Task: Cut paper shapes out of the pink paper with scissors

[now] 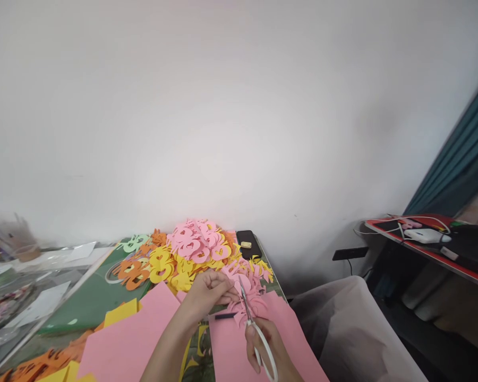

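My left hand (207, 293) is closed in a pinch on a pink paper cutout (250, 289) held just above the table. My right hand (267, 347) grips white-handled scissors (255, 331), whose blades point up into the pink cutout. Both hands hover over flat pink paper sheets (135, 334) lying at the near edge of the table.
A heap of pink, yellow, orange and green paper cutouts (183, 254) covers the green mat (91, 300). A black phone (247, 244) lies at the far corner. A light bag (342, 318) stands right of the table. A side table (430, 239) holds cables. A clutter of craft supplies (11, 265) sits left.
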Demonstrator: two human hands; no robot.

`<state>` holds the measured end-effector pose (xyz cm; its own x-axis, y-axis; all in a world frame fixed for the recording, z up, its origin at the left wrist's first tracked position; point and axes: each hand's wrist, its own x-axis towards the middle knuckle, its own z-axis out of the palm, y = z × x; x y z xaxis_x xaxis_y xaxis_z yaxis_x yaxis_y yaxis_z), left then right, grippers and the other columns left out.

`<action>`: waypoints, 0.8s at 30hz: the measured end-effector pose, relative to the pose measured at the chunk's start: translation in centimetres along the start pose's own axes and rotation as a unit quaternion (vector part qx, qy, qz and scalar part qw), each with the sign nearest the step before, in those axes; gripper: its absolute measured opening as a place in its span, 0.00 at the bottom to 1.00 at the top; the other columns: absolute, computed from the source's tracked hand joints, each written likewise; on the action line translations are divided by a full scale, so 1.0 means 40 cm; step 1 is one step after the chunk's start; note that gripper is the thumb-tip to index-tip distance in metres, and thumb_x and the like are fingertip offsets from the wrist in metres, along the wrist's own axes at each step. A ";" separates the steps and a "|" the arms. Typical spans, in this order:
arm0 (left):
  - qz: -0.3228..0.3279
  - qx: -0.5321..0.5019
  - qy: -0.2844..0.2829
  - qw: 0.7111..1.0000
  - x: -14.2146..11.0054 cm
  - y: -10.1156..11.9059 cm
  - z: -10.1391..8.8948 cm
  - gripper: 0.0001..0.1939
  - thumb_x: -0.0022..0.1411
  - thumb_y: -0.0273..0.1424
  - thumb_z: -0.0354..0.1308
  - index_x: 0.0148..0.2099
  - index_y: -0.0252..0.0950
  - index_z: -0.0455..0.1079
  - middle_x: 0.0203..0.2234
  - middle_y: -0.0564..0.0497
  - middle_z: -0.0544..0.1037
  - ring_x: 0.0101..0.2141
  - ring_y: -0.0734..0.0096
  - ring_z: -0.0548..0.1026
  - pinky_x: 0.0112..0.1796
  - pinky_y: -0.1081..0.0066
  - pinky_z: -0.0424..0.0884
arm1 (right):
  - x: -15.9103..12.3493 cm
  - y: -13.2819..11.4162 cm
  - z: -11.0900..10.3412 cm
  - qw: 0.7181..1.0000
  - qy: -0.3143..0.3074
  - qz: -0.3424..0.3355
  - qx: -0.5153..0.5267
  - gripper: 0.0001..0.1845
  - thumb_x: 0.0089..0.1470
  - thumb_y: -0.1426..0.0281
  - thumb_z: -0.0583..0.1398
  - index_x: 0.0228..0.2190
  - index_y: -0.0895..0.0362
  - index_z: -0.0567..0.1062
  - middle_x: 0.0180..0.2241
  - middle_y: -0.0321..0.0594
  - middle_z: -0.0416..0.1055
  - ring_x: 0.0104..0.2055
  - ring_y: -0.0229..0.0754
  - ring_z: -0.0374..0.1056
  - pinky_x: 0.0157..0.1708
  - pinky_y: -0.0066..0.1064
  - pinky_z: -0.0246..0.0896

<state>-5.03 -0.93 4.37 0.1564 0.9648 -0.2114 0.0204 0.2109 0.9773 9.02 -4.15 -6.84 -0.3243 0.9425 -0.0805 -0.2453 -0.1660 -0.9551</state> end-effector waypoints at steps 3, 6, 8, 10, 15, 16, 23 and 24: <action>0.009 0.004 0.003 1.000 -0.001 0.002 0.001 0.15 0.41 0.40 0.62 0.25 0.33 0.65 0.19 0.51 0.76 0.24 0.70 0.75 0.31 0.72 0.69 | -0.003 -0.011 0.005 1.000 0.004 -0.008 0.002 0.27 0.34 0.46 0.58 0.15 0.58 0.62 0.08 0.26 0.47 0.08 0.28 0.46 0.08 0.22 0.39; 0.031 0.000 0.010 0.999 0.002 0.003 0.006 0.16 0.40 0.41 0.62 0.24 0.33 0.65 0.17 0.52 0.75 0.22 0.71 0.74 0.27 0.73 0.68 | -0.006 -0.017 0.009 1.000 0.007 -0.014 0.003 0.27 0.33 0.45 0.57 0.14 0.57 0.60 0.07 0.26 0.47 0.07 0.29 0.46 0.08 0.23 0.38; 0.051 -0.007 0.007 0.999 0.005 0.001 0.010 0.17 0.41 0.42 0.61 0.23 0.33 0.65 0.16 0.52 0.74 0.20 0.72 0.73 0.25 0.74 0.67 | -0.007 -0.019 0.010 1.000 0.010 -0.019 0.004 0.27 0.34 0.45 0.57 0.13 0.56 0.59 0.08 0.26 0.46 0.07 0.29 0.46 0.08 0.23 0.38; 0.064 -0.004 0.003 0.998 0.008 -0.005 0.017 0.17 0.41 0.43 0.61 0.23 0.33 0.65 0.17 0.52 0.75 0.19 0.73 0.72 0.23 0.76 0.66 | -0.006 -0.020 0.010 1.000 0.014 -0.023 0.006 0.27 0.34 0.45 0.57 0.14 0.56 0.58 0.08 0.25 0.45 0.07 0.28 0.45 0.08 0.23 0.38; 0.040 0.019 -0.036 0.998 0.014 -0.026 0.039 0.16 0.43 0.42 0.60 0.23 0.32 0.66 0.18 0.51 0.75 0.19 0.76 0.71 0.22 0.77 0.65 | 0.008 -0.020 0.010 0.999 0.025 -0.032 0.010 0.28 0.33 0.43 0.56 0.14 0.56 0.59 0.07 0.25 0.46 0.07 0.27 0.43 0.08 0.22 0.39; 0.038 0.013 -0.039 0.998 0.016 -0.031 0.042 0.16 0.44 0.42 0.60 0.23 0.33 0.66 0.18 0.51 0.75 0.19 0.76 0.71 0.22 0.77 0.65 | 0.010 -0.020 0.010 0.999 0.024 -0.034 0.008 0.28 0.33 0.43 0.56 0.14 0.56 0.59 0.07 0.25 0.46 0.07 0.27 0.42 0.08 0.22 0.39; 0.065 0.010 -0.033 0.997 0.019 -0.041 0.041 0.14 0.46 0.41 0.58 0.24 0.33 0.64 0.17 0.52 0.74 0.19 0.76 0.71 0.22 0.77 0.65 | -0.004 -0.026 0.007 0.999 0.006 -0.044 -0.013 0.29 0.36 0.42 0.52 0.15 0.57 0.62 0.06 0.29 0.49 0.08 0.30 0.45 0.10 0.24 0.43; 0.070 0.016 -0.034 0.997 0.018 -0.040 0.039 0.14 0.46 0.41 0.58 0.24 0.34 0.64 0.17 0.53 0.74 0.19 0.76 0.72 0.22 0.77 0.65 | -0.006 -0.027 0.007 0.999 0.003 -0.043 -0.015 0.30 0.36 0.41 0.52 0.15 0.57 0.63 0.06 0.30 0.50 0.08 0.30 0.45 0.10 0.24 0.43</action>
<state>-3.40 -0.83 2.68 0.2259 0.9714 -0.0729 0.0251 0.0690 0.9973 9.11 -4.28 -5.71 -0.2967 0.9550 0.0008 -0.2451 -0.0754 -0.9666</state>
